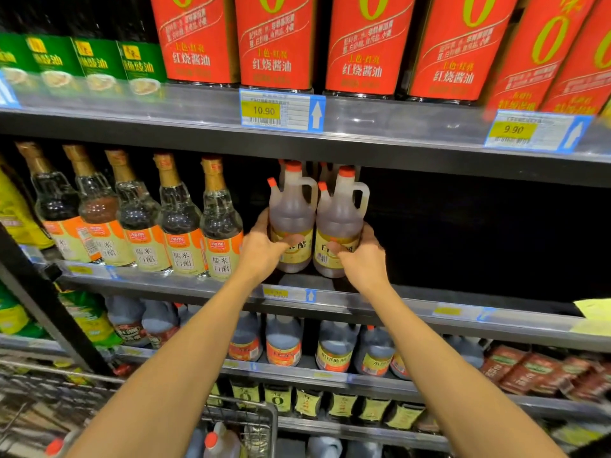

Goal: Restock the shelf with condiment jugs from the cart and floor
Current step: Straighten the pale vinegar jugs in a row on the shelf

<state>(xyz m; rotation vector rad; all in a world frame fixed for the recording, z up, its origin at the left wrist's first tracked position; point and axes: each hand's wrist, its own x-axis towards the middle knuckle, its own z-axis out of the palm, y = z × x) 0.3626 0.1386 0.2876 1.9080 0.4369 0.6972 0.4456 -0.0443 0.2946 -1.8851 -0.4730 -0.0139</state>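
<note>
At the middle shelf (413,309), two brown-filled jugs with red caps and looped handles stand side by side, touching, near the front edge. Left hand (264,251) wraps the left jug (291,216) low on its yellow label, thumb across the front. Right hand (363,256) grips the right jug (340,219) the same way, thumb on the label. More red caps show just behind the pair. Left of them, a row of clear glass bottles (180,219) with gold foil necks. Right of the jugs, shelf space dark and unfilled. Upper shelf carries red-labelled containers (274,41) above a price tag (281,110) reading 10.90. Bottom of view: wire cart (261,421) holding another red-capped jug (220,441).
</note>
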